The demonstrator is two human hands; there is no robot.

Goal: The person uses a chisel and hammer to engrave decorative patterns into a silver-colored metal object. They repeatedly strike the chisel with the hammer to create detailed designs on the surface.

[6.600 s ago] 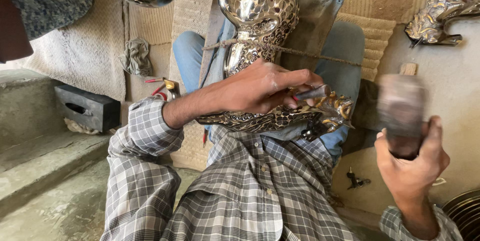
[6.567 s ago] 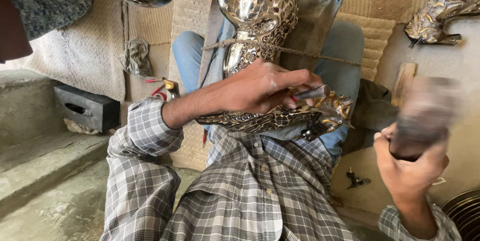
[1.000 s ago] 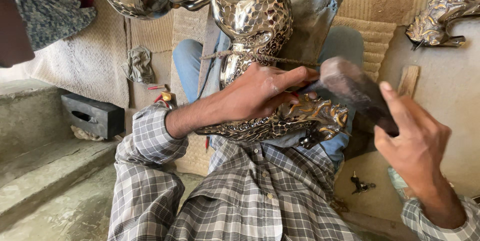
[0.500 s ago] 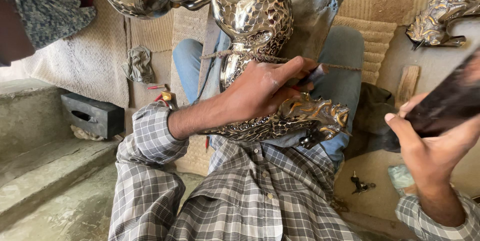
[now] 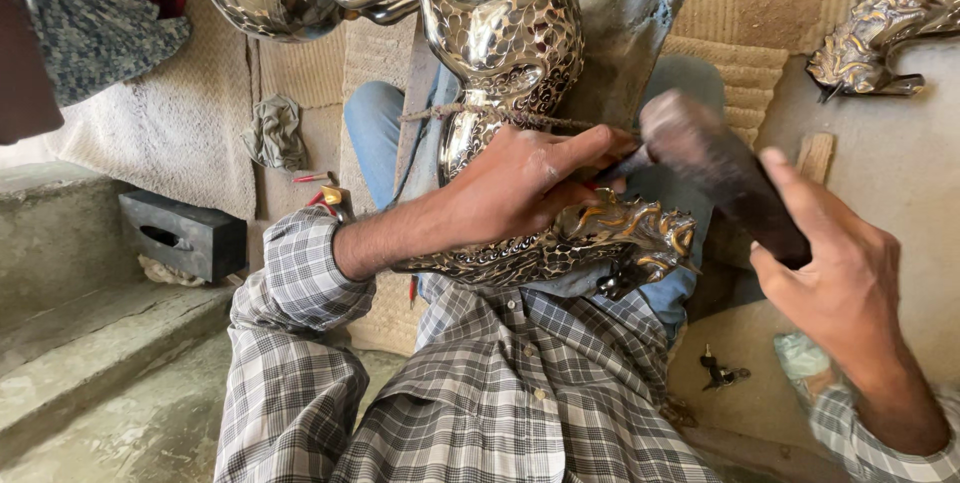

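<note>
A shiny embossed metal animal figure (image 5: pixel 520 53) lies across my lap, tied round its middle with a cord. My left hand (image 5: pixel 525 188) rests on its lower part and pinches a thin chisel-like punch (image 5: pixel 612 169) against the metal near the figure's ornate head (image 5: pixel 640 238). My right hand (image 5: pixel 840 283) grips a dark wooden mallet (image 5: pixel 720 168), whose blurred head is right at the punch's top end.
A second metal figure (image 5: pixel 880 33) lies on the floor at upper right. A dark block (image 5: pixel 185 235) sits on a step at left, a crumpled rag (image 5: pixel 275 133) on the woven mat. A bunch of keys (image 5: pixel 718 373) lies by my knee.
The mallet, raised to the right half a second ago, has swung down left onto the punch. My left hand stays on the figure.
</note>
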